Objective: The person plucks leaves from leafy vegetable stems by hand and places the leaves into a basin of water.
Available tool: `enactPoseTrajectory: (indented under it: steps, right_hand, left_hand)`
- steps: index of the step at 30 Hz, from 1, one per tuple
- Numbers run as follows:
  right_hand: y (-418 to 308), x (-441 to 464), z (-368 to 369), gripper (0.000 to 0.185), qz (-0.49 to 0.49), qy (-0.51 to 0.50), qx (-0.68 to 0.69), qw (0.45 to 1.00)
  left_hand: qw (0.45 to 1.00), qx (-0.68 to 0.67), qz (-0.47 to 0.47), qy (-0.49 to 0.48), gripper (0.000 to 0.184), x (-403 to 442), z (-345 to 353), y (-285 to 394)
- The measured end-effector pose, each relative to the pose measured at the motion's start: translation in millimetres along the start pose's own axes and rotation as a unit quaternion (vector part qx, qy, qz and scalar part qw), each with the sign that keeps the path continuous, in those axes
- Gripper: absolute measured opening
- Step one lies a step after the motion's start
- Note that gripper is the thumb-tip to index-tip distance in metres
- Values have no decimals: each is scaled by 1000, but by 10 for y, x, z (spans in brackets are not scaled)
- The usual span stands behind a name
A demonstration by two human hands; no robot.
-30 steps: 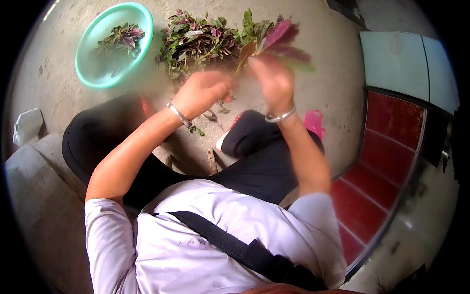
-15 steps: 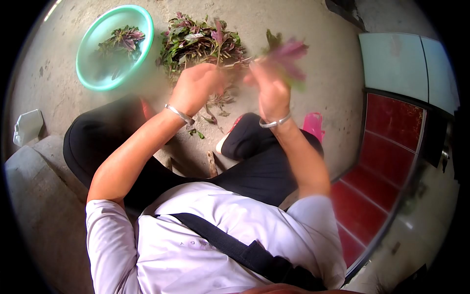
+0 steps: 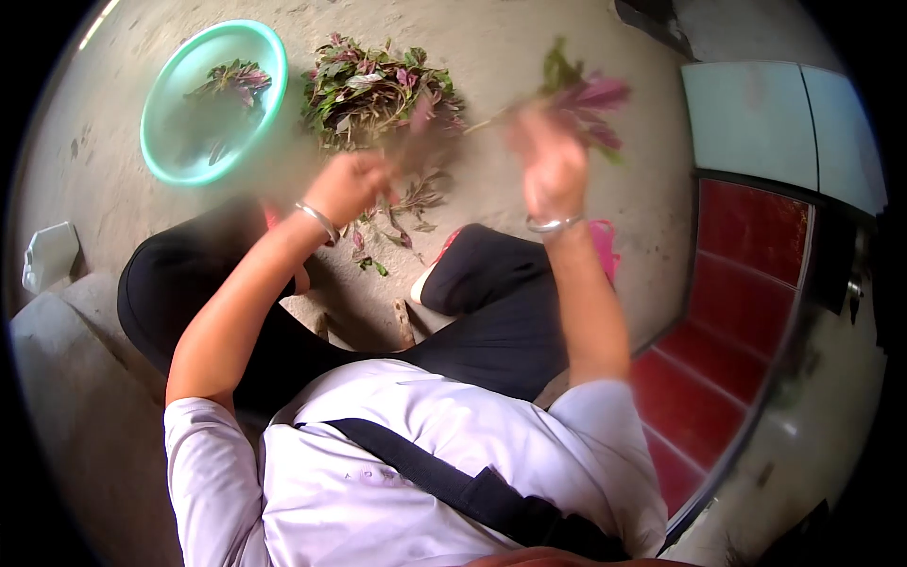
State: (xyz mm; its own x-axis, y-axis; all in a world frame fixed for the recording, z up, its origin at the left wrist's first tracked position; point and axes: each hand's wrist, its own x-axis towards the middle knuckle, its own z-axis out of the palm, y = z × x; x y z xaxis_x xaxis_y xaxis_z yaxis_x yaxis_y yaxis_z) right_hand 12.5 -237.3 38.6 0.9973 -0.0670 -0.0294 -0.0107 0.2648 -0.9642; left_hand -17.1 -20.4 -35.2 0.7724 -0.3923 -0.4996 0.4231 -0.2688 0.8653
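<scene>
My right hand (image 3: 553, 165) is closed around a leafy vegetable stem (image 3: 590, 99) with purple and green leaves; its bare stalk points left. Motion blurs the fingers. My left hand (image 3: 351, 184) is curled closed, and a blurred purplish leafy sprig (image 3: 416, 132) sticks out past its fingertips. Beyond that hand lies a heap of the same leafy stems (image 3: 373, 90) on the floor. Loose leaves (image 3: 420, 194) are scattered between the heap and my feet. At the upper left, a light green plastic basin (image 3: 148, 132) holds a small bunch of leaves (image 3: 236, 80).
Red tiles and pale panels form a cabinet (image 3: 746, 236) on the right. A pink plastic item (image 3: 603, 248) lies beside my right knee. On the far left is a whitish container (image 3: 52, 255). My bent legs (image 3: 491, 274) flank the concrete floor (image 3: 510, 57).
My hands have moved apart: the left one came back toward my body and left, the right one went right with its leafy stem. The stalk no longer spans between them.
</scene>
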Motion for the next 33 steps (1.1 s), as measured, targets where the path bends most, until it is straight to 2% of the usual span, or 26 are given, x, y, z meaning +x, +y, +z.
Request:
enactPoseTrajectory:
  steps: [1,2,3,4,6,7,8,10,11,14,15,18,19,23,30,33]
  right_hand:
    - [9,-15,-4,9,-2,-14,-13,1000]
    - [2,-37,37,8,-25,-21,-20,999]
    - [29,-42,-10,13,-42,-54,-89,994]
    - [54,-49,-43,19,-59,-86,-157,982]
    - [0,-72,9,17,-44,-100,-228,968]
    - [-17,-88,34,16,-37,-106,-263,958]
    - [4,-99,41,13,-18,-100,-256,961]
    - [53,-114,70,9,21,-91,-244,965]
    - [34,-143,144,9,54,-69,-235,968]
    - [30,-171,192,10,18,-118,-352,928]
    - [90,-181,201,10,-22,-115,-348,930]
    - [159,-171,230,13,-165,-143,-438,872]
    - [181,-186,233,16,-132,-141,-410,891]
    - [223,-178,199,18,-256,-182,-468,826]
    - [190,-173,183,18,-305,-186,-506,785]
    - [195,-206,223,20,-306,-157,-512,787]
  left_hand:
    - [981,183,53,41,28,20,107,-217]
    - [924,360,104,82,32,1,199,-373]
    - [891,436,88,93,33,-99,232,-184]
    - [912,371,137,115,32,-100,225,-86]
    - [933,234,229,153,30,-56,199,28]
    - [958,82,220,167,25,-24,227,104]
    - [970,-47,193,139,18,-37,242,188]
    - [960,-99,227,127,16,-116,236,407]
    - [959,-117,227,125,16,-119,257,446]
    - [953,-154,227,125,17,-111,316,494]
    - [953,-153,227,128,18,-99,337,483]
    - [955,-150,224,125,23,-98,331,489]
    - [952,-171,224,121,26,-92,333,478]
    - [949,-186,227,116,30,-73,306,444]
    - [939,-259,218,69,29,-141,288,408]
    - [954,-171,231,81,29,-120,282,399]
